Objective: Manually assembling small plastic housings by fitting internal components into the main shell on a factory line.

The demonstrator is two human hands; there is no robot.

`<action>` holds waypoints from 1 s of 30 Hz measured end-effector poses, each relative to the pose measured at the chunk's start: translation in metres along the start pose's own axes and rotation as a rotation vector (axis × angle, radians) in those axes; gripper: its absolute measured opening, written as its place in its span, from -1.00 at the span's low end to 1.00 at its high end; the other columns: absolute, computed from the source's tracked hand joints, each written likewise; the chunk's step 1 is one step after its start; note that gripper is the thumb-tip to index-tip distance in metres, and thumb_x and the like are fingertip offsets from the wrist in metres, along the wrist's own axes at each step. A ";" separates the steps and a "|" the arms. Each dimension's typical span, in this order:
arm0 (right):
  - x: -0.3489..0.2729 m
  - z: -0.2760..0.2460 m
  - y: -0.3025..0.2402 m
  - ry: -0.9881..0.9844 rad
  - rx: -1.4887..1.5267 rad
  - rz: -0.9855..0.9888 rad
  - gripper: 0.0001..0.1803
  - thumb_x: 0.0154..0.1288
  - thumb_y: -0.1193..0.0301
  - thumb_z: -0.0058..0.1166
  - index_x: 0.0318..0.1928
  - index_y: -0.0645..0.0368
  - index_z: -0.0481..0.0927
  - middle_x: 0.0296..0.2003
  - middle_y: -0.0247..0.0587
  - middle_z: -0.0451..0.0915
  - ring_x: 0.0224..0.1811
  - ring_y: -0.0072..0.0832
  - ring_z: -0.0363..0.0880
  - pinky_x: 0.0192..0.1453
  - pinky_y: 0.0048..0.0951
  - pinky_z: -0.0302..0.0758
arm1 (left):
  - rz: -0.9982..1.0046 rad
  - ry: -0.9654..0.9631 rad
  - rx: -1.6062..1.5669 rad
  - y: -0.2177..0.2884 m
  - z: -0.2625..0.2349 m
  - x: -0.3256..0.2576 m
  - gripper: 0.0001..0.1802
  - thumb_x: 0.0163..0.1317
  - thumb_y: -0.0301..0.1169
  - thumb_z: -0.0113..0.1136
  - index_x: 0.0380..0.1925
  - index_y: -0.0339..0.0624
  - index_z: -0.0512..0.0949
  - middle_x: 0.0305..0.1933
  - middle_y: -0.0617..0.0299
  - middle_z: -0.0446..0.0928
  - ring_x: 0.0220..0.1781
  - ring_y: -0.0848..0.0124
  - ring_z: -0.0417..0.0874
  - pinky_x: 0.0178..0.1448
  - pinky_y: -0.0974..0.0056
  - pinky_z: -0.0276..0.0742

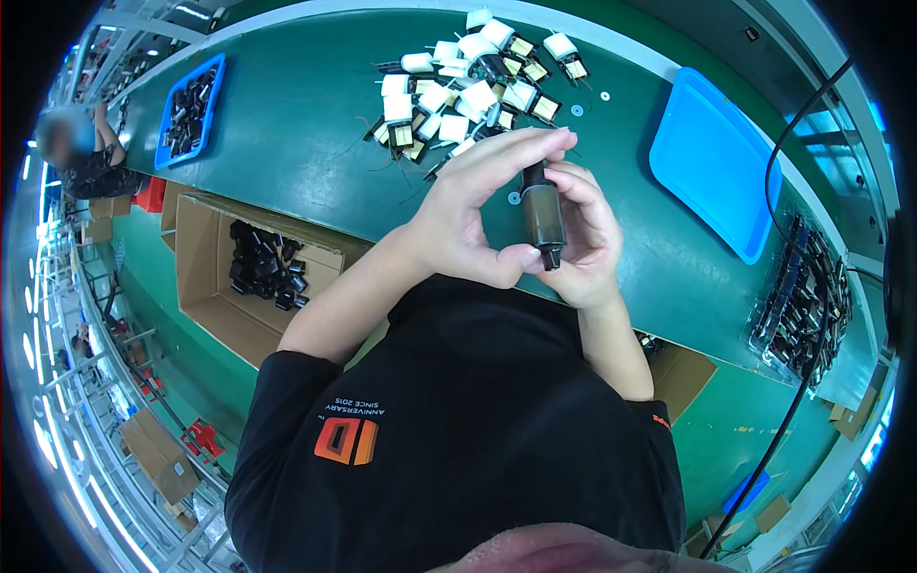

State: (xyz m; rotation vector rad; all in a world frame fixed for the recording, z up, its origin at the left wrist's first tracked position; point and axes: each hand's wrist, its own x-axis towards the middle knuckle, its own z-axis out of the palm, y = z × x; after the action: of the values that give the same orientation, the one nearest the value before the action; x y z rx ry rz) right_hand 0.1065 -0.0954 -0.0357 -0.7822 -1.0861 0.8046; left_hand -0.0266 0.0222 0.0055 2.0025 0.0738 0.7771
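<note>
Where both hands meet, just above the middle of the frame, one dark cylindrical part point(545, 212), translucent barrel, black collar, tapered black tip. Position: held between the hands, above the green tabletop point(306, 134). Long axis: near upright in the frame, leaning slightly; collar end up, tip down.

Left hand point(478, 205): fingers together, arched over the collar end; thumb bent in at the tip end, pinching the part lengthwise. Palm apart from the barrel, an open gap between.

Right hand point(589, 234): nearer the barrel's flank; fingers curled in along its right side, closed against it. Its thumb and the exact fingertip contact: cannot tell.

Beside, seen through the left hand's gap: one pale washer point(514, 198), apart from the part. Upper centre: heap of white-capped parts point(454, 98), loose. Upper right: blue tray point(712, 158), well apart from both hands.
</note>
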 end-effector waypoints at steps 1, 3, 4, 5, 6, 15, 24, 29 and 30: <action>-0.001 0.000 0.004 -0.003 0.000 0.003 -0.26 -0.04 0.38 0.48 0.17 0.33 0.45 0.14 -0.04 0.42 0.27 -0.25 0.36 0.35 -0.24 0.27 | 0.029 0.019 0.045 -0.003 0.003 -0.001 -0.06 0.02 0.05 0.28 0.27 -0.43 0.34 0.24 -0.12 0.47 0.22 0.11 0.55 0.31 0.09 0.41; -0.004 -0.001 0.010 0.054 -0.026 -0.053 -0.24 -0.04 0.33 0.48 0.17 0.31 0.42 0.16 -0.02 0.40 0.21 -0.30 0.41 0.30 -0.27 0.36 | 0.056 0.041 0.089 -0.006 0.008 -0.002 -0.06 0.05 0.10 0.24 0.26 -0.44 0.35 0.22 -0.13 0.48 0.20 0.11 0.56 0.28 0.09 0.43; -0.005 0.000 0.010 0.052 -0.025 -0.050 -0.24 -0.04 0.33 0.48 0.17 0.31 0.42 0.16 -0.02 0.40 0.21 -0.30 0.41 0.30 -0.27 0.36 | 0.048 0.047 0.084 -0.007 0.010 -0.002 -0.06 0.06 0.12 0.24 0.26 -0.44 0.35 0.22 -0.12 0.49 0.20 0.10 0.56 0.28 0.09 0.43; -0.006 0.002 0.010 0.076 -0.014 -0.049 -0.26 -0.04 0.32 0.48 0.15 0.31 0.44 0.14 -0.02 0.41 0.21 -0.30 0.42 0.30 -0.27 0.35 | 0.041 0.052 0.079 -0.007 0.011 -0.003 -0.06 0.08 0.14 0.23 0.26 -0.44 0.36 0.21 -0.12 0.49 0.19 0.10 0.56 0.29 0.09 0.43; -0.007 0.003 0.010 0.102 -0.003 -0.048 -0.28 -0.03 0.31 0.47 0.13 0.31 0.45 0.13 -0.03 0.41 0.20 -0.30 0.42 0.30 -0.28 0.35 | 0.039 0.055 0.079 -0.007 0.010 -0.004 -0.06 0.08 0.14 0.23 0.26 -0.44 0.36 0.21 -0.12 0.49 0.19 0.10 0.56 0.29 0.09 0.43; 0.004 -0.020 0.004 -0.010 -0.031 0.125 -0.28 -0.11 0.60 0.41 0.17 0.33 0.47 0.00 -0.22 0.44 0.07 -0.49 0.42 0.18 -0.45 0.37 | -0.158 0.034 0.243 0.016 -0.018 -0.016 -0.23 0.03 -0.25 0.39 0.27 -0.27 0.39 0.28 -0.06 0.42 0.32 0.07 0.44 0.41 0.05 0.27; 0.036 -0.063 -0.019 0.212 -0.614 0.241 -0.44 -0.03 0.60 0.36 0.08 0.24 0.53 -0.16 -0.25 0.56 -0.26 -0.60 0.52 -0.09 -0.50 0.50 | -0.422 1.301 0.807 -0.034 -0.200 -0.260 -0.80 0.33 -0.52 0.17 -0.07 -0.36 0.53 -0.09 0.12 0.60 -0.08 0.41 0.62 0.09 0.32 0.53; 0.090 -0.073 -0.065 0.215 -0.918 -0.365 -0.48 -0.08 0.64 0.29 0.01 0.28 0.55 -0.17 -0.19 0.54 -0.25 -0.51 0.51 -0.11 -0.48 0.47 | -0.816 1.295 1.075 -0.062 -0.202 -0.408 -0.70 0.28 -0.41 0.21 -0.05 -0.35 0.58 -0.01 0.04 0.58 0.00 0.27 0.58 0.17 0.21 0.47; 0.098 -0.073 -0.080 0.240 -0.908 -0.368 -0.48 -0.11 0.66 0.27 -0.01 0.29 0.55 -0.19 -0.20 0.52 -0.25 -0.48 0.47 -0.10 -0.48 0.45 | -0.900 1.193 1.190 -0.073 -0.199 -0.444 -0.66 0.23 -0.36 0.23 -0.04 -0.34 0.58 -0.02 -0.01 0.57 0.04 0.15 0.55 0.24 0.13 0.42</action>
State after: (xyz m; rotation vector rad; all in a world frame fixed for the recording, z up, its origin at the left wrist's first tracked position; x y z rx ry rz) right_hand 0.2149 -0.0610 0.0563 -1.3342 -1.3205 -0.1428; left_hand -0.4711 0.0571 -0.2029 1.7399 2.3682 1.2946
